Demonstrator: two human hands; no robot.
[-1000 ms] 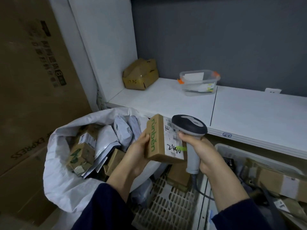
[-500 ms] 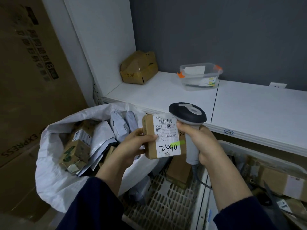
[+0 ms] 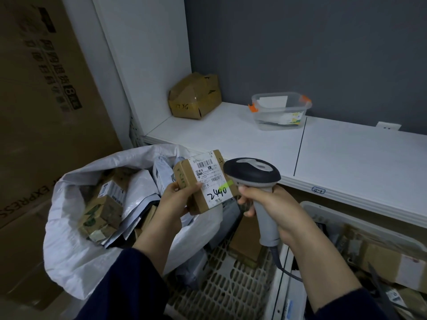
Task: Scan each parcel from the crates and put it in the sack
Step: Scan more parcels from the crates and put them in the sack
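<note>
Now the left hand (image 3: pixel 173 202) is gripping the parcel (image 3: pixel 184 179), label (image 3: pixel 211 181) up, just left of the scanner (image 3: pixel 252 172) the right hand (image 3: pixel 273 210) is clasping. Scanning is seemingly going on; next it is calling for a drop into the sack (image 3: pixel 76 257) gaping below that grip.

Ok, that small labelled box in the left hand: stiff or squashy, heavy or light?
Likely stiff: the box shows square edges where the left hand grips it. Probably light, one hand holds it up alone. Flat faces, so unlikely to roll.
</note>
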